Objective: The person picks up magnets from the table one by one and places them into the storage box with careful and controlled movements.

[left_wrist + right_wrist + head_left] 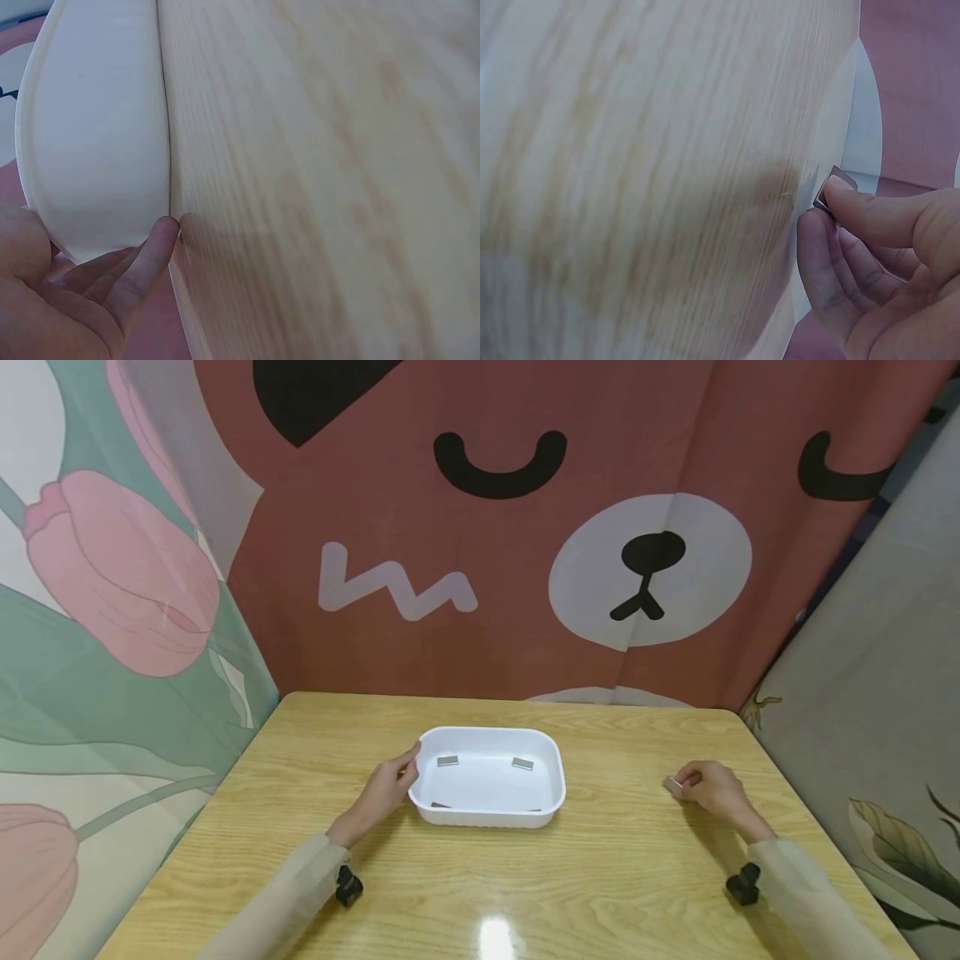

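A white plastic tray (487, 819) with rounded corners stands on the table. My left hand (385, 791) grips its left edge. In the left wrist view, the thumb is by the tray's rim and the fingers (142, 274) touch the outer wall. Inside the tray lie several small silver rectangular blocks, one at the back left (447, 761) and one at the back right (522, 764); the front wall partly hides others. To the right of the tray, my right hand (712, 789) pinches a similar silver block (671, 784) between thumb and fingers, close to the tabletop.
The wooden table (615, 877) ends at a brown curtain (517, 652) printed with a bear. Printed cloth hangs on the left (150, 735) and the right (870, 693). A black device (744, 885) sits at the right wrist, another (348, 887) at the left.
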{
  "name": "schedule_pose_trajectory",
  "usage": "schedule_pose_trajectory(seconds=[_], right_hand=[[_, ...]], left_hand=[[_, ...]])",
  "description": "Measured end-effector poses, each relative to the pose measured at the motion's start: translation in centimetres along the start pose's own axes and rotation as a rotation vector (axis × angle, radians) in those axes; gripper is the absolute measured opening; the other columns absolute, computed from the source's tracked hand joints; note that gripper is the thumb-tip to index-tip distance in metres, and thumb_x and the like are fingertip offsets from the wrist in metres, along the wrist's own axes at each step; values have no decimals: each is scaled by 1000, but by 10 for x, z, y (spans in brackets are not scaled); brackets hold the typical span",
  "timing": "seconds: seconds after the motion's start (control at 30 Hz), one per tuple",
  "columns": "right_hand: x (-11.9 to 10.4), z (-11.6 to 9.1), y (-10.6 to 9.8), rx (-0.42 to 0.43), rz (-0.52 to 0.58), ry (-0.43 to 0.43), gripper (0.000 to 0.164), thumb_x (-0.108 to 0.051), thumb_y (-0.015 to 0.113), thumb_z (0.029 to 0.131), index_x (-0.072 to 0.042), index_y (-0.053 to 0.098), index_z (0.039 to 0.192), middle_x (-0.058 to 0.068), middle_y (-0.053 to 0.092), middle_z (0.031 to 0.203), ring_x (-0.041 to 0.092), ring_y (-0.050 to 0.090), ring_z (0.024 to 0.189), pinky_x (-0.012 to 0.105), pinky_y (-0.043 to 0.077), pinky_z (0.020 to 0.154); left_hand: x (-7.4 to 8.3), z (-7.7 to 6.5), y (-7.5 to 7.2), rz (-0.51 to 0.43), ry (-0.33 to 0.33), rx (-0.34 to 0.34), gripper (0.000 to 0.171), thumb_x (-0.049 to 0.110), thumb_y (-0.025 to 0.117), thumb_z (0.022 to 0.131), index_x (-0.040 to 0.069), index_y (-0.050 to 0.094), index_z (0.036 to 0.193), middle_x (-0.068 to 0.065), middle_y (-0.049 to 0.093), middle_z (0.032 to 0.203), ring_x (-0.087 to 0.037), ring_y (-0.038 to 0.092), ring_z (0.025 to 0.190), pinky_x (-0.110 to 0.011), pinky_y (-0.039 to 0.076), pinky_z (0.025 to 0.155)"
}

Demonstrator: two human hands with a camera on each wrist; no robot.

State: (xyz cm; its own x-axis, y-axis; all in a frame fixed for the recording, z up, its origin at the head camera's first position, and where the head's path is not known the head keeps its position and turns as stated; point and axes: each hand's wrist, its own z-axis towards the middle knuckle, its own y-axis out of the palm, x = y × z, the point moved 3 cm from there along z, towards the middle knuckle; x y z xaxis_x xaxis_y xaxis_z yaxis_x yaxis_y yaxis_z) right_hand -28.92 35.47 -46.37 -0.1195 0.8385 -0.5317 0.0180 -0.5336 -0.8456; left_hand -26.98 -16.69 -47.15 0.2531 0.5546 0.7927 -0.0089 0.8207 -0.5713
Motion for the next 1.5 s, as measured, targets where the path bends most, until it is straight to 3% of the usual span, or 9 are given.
schedule_pose_trajectory(seconds=[0.13,0.53,0.87,1.1,1.5], right_hand=[[-2,2,3,-17,63,5,18,-6,66,76,2,61,91,8,59,74,20,56,60,29,46,48],[-9,5,7,-9,64,-2,19,-8,68,75,1,62,90,9,58,74,18,56,61,27,48,49],[-18,6,7,-19,114,4,17,-8,66,77,0,61,91,9,59,75,20,58,59,32,50,50],[-24,6,7,-22,116,-2,17,-6,65,78,2,61,92,9,58,76,20,58,59,31,49,50],[-30,7,8,-2,105,-17,17,-6,65,77,2,61,92,10,59,77,21,58,61,29,50,50]], left_hand=[[1,-1,0,-26,15,8,41,11,42,93,8,38,134,-12,54,118,-11,44,46,-24,44,40],[1,-1,-1,-21,29,-5,42,12,41,93,8,37,134,-12,54,119,-9,40,44,-24,43,39],[1,-1,-1,-71,20,-11,42,11,41,93,7,37,134,-14,53,119,-15,54,58,-35,50,49],[2,-1,-1,-46,22,-10,42,12,41,93,7,37,134,-13,53,119,-15,46,49,-25,45,41],[1,-2,-1,-41,11,-12,42,11,41,93,9,36,135,-12,50,124,-12,45,49,-24,44,40]])
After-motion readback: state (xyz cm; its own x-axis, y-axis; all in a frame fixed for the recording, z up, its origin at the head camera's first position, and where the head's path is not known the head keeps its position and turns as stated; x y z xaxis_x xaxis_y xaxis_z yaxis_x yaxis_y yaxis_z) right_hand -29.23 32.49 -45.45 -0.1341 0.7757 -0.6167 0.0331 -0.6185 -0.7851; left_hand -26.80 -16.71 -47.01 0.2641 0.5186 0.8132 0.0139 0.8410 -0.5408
